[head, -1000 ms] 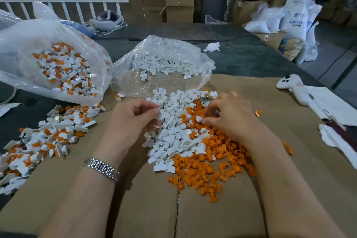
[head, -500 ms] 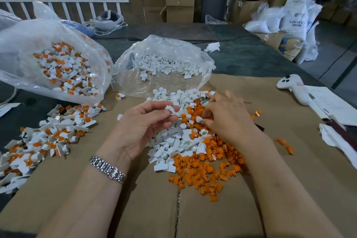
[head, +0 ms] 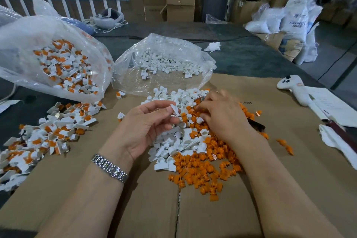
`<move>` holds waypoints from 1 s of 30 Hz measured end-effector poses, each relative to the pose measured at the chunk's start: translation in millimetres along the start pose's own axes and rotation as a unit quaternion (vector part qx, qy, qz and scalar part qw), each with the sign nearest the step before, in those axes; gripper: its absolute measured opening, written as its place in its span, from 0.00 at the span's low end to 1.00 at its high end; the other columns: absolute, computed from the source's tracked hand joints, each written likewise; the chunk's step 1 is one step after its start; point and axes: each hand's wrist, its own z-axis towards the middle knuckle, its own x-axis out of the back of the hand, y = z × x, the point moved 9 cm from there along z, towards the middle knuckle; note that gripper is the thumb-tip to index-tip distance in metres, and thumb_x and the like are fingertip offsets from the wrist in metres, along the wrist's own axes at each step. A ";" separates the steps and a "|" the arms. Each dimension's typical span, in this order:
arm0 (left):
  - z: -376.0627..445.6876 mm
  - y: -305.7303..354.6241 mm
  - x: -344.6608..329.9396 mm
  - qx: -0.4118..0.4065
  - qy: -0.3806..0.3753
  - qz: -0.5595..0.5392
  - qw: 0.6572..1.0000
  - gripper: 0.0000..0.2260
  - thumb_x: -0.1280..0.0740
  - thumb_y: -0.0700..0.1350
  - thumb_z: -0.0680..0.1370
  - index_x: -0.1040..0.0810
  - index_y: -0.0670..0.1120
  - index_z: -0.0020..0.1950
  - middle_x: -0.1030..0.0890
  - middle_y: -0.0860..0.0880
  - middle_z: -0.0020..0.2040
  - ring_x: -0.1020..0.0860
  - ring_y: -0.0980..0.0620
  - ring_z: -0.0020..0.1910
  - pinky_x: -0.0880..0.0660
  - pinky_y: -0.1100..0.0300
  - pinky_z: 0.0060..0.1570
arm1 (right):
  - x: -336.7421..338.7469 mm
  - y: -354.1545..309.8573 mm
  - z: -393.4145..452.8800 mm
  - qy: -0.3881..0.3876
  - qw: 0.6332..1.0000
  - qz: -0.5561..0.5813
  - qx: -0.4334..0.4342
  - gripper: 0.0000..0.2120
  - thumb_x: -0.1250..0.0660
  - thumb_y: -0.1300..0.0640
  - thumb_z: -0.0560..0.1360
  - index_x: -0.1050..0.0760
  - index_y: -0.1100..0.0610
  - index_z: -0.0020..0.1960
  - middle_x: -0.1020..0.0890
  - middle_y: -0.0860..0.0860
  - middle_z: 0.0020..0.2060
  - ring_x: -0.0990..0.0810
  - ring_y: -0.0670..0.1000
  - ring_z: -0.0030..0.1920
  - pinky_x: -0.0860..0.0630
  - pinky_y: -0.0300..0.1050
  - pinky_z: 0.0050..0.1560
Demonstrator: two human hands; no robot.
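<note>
Orange plugs are lying nearest on the cardboard, with white caps touching them. Over them the left hand is pinching one cap. The right hand is reaching, curled, into the plugs, its hold hidden. Beyond, a bag is holding more caps.

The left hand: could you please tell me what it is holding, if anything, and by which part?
The left hand pinches a small white plastic piece by one end, between thumb and forefinger; the other end sticks out.
</note>
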 end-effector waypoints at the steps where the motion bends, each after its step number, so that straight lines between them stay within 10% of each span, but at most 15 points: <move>1: -0.3 -0.5 0.1 0.003 -0.001 -0.005 1.000 0.09 0.27 0.35 0.69 0.13 0.40 0.48 0.15 0.38 0.46 0.13 0.47 0.39 0.19 0.64 0.32 | -0.4 -0.7 1.5 0.003 1.000 -0.002 0.000 0.12 0.37 0.48 0.82 0.21 0.47 0.63 0.23 0.47 0.60 0.32 0.52 0.63 0.30 0.51 0.60; 9: 0.6 -2.2 -3.4 0.018 -0.028 -0.036 0.999 0.10 0.28 0.35 0.72 0.13 0.39 0.51 0.14 0.35 0.50 0.13 0.45 0.45 0.18 0.64 0.38 | 17.1 4.4 -3.7 0.048 0.991 0.123 -0.029 0.07 0.34 0.50 0.81 0.19 0.50 0.54 0.18 0.46 0.52 0.23 0.46 0.53 0.26 0.42 0.53; 15: -0.1 0.0 -9.5 0.007 -0.057 -0.036 0.998 0.10 0.29 0.35 0.71 0.12 0.40 0.51 0.14 0.38 0.48 0.13 0.47 0.46 0.19 0.65 0.39 | 37.4 -9.3 -17.3 0.029 0.831 0.555 -0.032 0.02 0.27 0.56 0.77 0.17 0.52 0.49 0.14 0.46 0.41 0.16 0.43 0.41 0.21 0.34 0.47; 30: -1.9 9.1 -11.1 -0.072 -0.034 0.022 0.997 0.09 0.27 0.37 0.70 0.12 0.40 0.48 0.14 0.37 0.47 0.14 0.45 0.43 0.18 0.63 0.42 | 47.8 -35.8 -21.2 0.081 0.911 0.404 0.031 0.03 0.28 0.60 0.77 0.17 0.54 0.50 0.18 0.47 0.40 0.21 0.46 0.39 0.25 0.36 0.41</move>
